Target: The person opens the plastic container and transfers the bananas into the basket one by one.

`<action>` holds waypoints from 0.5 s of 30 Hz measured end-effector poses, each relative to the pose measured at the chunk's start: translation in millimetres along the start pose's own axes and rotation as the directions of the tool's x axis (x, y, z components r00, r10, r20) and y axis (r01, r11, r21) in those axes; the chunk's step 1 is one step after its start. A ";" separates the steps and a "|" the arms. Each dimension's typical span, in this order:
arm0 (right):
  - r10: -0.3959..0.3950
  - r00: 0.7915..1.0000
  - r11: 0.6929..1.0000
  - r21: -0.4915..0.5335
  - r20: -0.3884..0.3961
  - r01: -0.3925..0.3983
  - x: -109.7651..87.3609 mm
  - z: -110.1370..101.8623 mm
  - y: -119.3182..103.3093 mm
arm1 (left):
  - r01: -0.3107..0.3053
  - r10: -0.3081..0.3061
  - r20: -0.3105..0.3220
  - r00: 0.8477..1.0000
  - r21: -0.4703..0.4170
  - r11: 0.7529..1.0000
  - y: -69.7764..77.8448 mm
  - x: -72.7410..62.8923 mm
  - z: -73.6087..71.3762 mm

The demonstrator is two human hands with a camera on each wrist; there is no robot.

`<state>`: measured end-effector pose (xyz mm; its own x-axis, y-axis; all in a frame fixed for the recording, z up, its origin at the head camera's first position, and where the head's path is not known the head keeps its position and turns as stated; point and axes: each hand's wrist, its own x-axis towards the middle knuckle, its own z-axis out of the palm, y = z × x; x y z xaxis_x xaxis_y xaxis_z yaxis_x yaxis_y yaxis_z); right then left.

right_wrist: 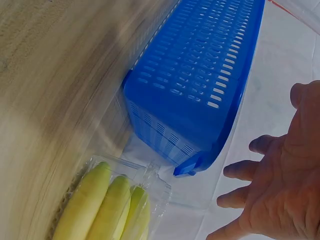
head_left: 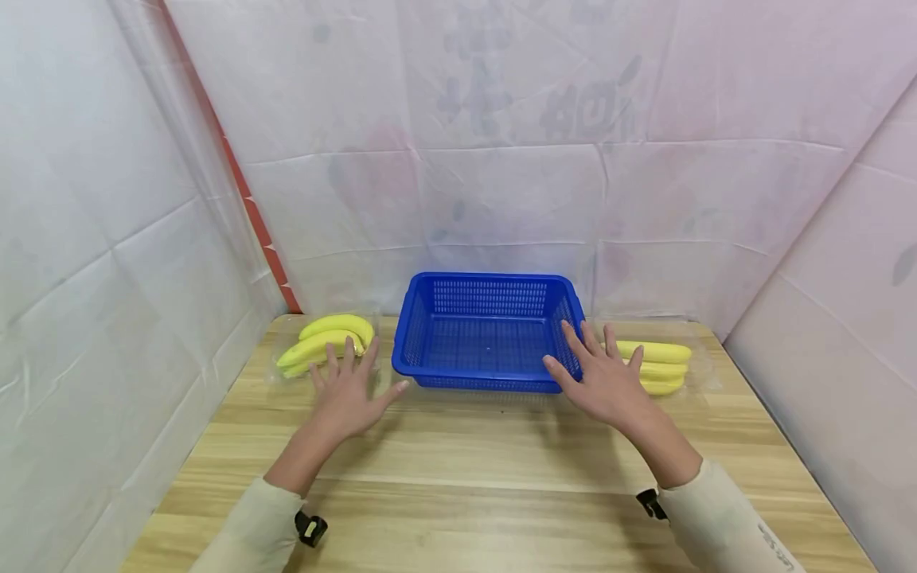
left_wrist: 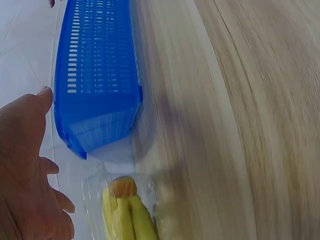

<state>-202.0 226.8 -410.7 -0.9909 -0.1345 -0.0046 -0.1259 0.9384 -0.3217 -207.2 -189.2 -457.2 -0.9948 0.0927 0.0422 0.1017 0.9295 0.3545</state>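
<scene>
A blue plastic basket [head_left: 487, 382] stands at the back of the wooden table with nothing in it. My left hand [head_left: 349, 395] hovers with spread fingers between the basket's left end and a bunch of bananas [head_left: 322, 348] in a clear plastic box. On the other side my right hand [head_left: 605, 382], fingers also spread, is over the basket's right front corner. It partly covers a second bunch of bananas [head_left: 662, 368], which lies in another clear box [right_wrist: 162, 192]. Both hands hold nothing. In the left wrist view, the left thumb [left_wrist: 44, 100] appears close to the basket's rim.
White printed cloth [head_left: 501, 199] hangs behind the table and along both sides. A red strip [head_left: 243, 187] runs down the back left corner. Bare wood tabletop [head_left: 473, 493] spreads in front of the basket. Each wrist wears a black strap device [head_left: 310, 528].
</scene>
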 end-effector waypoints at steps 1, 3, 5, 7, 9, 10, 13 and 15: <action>-0.001 1.000 1.000 -0.001 -0.002 0.001 -0.1 0.6 0.0 | 0.004 -0.004 -0.004 1.000 -0.002 1.000 -2.0 0.0 -1.5; -0.004 1.000 1.000 0.005 -0.011 0.004 -0.3 1.9 -0.3 | 0.011 -0.012 -0.012 1.000 -0.004 1.000 -6.2 -0.2 -4.9; -0.010 1.000 1.000 0.014 -0.022 0.010 -0.3 3.2 -0.4 | 0.024 -0.024 -0.020 1.000 -0.015 1.000 -11.6 0.0 -7.6; -0.017 0.999 1.000 0.018 -0.040 0.018 -0.2 4.9 -0.3 | 0.037 -0.038 -0.025 0.999 -0.029 0.999 -17.2 0.0 -9.6; -0.025 0.998 0.999 0.021 -0.058 0.026 0.2 6.6 0.0 | 0.047 -0.048 -0.032 0.998 -0.037 0.998 -23.2 -0.2 -10.9; -0.028 0.997 0.999 0.022 -0.066 0.029 0.6 7.4 0.0 | 0.052 -0.054 -0.038 0.998 -0.042 0.998 -26.6 0.0 -11.3; -0.038 0.996 0.999 0.023 -0.080 0.040 1.6 9.4 0.1 | 0.069 -0.072 -0.055 0.996 -0.049 0.996 -36.9 1.3 -13.0; -0.044 0.996 0.999 0.025 -0.081 0.046 2.0 10.1 -0.1 | 0.094 -0.098 -0.065 0.993 -0.067 0.993 -44.7 3.2 -15.1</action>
<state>-203.4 223.3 -420.2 -0.9850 -0.1494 0.0858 -0.1701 0.9230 -0.3451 -214.8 -235.8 -458.9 -0.9975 -0.0223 0.0677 0.0081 0.9081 0.4187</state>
